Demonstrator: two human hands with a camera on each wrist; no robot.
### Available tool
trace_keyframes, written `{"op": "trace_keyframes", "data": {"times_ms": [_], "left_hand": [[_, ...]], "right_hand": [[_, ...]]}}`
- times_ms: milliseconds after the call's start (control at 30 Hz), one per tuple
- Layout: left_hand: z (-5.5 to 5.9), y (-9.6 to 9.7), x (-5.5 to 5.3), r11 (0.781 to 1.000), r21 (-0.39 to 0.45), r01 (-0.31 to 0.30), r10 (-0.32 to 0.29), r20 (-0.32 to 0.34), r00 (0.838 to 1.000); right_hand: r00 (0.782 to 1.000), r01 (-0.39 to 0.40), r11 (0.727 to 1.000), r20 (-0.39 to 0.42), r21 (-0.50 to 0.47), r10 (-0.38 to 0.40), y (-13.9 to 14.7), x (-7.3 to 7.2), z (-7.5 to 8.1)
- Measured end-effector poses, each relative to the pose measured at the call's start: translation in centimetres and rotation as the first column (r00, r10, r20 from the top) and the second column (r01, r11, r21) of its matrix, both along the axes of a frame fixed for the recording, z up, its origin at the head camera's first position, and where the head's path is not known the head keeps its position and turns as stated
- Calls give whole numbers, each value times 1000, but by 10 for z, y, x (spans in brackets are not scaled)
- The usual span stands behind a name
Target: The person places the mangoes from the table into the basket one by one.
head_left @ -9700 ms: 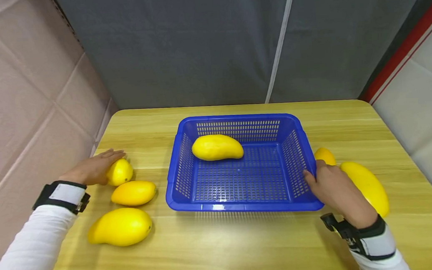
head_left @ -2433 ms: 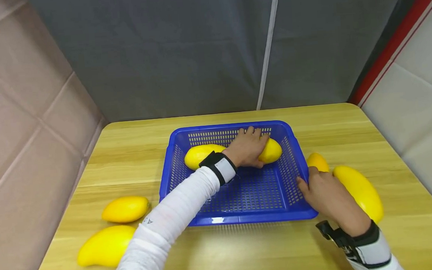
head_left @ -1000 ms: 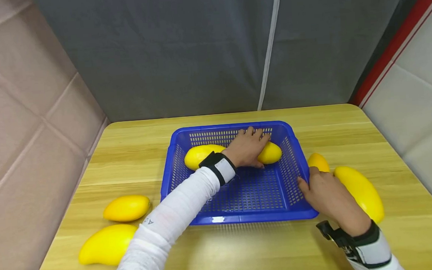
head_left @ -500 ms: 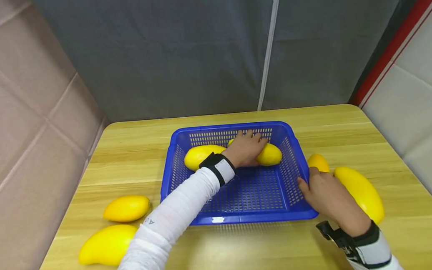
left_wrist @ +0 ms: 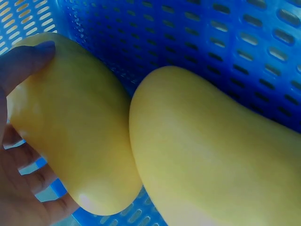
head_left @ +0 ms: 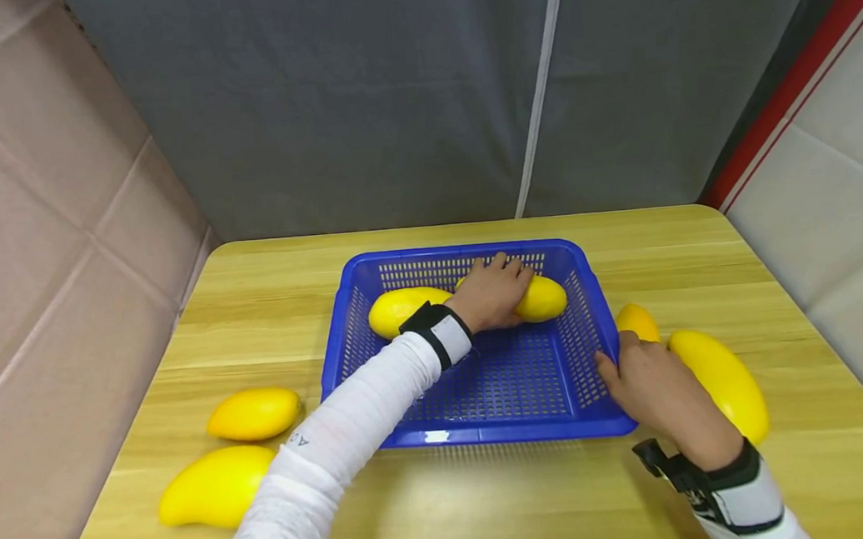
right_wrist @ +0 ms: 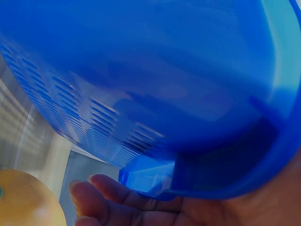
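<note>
In the head view a blue plastic basket (head_left: pixel 488 432) with slotted walls stands mid-table. Inside, toward the back, a yellow mango (head_left: pixel 404 311) lies on the left. My left hand (head_left: pixel 489 295) reaches over it and grips a second mango (head_left: pixel 542 298) beside it, at the back right. The left wrist view shows my thumb on one side of this held mango (left_wrist: pixel 80 127) and my fingers on the other; its end touches the neighbouring mango (left_wrist: pixel 202 141). My right hand (head_left: pixel 657 383) holds the basket's right rim. Its fingers (right_wrist: pixel 108 197) curl beneath that rim in the right wrist view.
Two mangoes, a small one (head_left: pixel 254 414) and a larger one (head_left: pixel 214 488), lie on the wooden table (head_left: pixel 493 507) left of the basket. A small yellow fruit (head_left: pixel 637 323) and a long mango (head_left: pixel 721 383) lie right of it. A grey curtain (head_left: pixel 330 109) hangs behind.
Since the earliest frame, my left hand has carried its mango from the table's left side into the basket. Within the last second that mango has turned slightly, baring its far end. The right hand keeps its hold.
</note>
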State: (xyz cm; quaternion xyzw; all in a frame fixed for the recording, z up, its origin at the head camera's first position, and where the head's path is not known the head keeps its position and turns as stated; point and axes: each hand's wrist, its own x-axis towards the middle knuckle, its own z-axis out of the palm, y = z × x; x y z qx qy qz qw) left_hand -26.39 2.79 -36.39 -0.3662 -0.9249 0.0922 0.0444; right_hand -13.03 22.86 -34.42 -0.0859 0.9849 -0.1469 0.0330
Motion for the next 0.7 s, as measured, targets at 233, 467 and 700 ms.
{"op": "trace_keyframes", "data": {"times_ms": [233,467,700], "left_hand": [[-1,-1,-1,1000,19,21,-21,-10,1000],[0,0,0,999,16,28,-28,11,1000],[0,1,1,1000,7,-9,9,-15,1000]], "right_hand": [[1000,1,1000,-1,-3,-1,0,0,1],[1000,6,1000,1,3,-6,0,-1,0],[1000,8,1000,11,3,-8,0,-1,-1]]}}
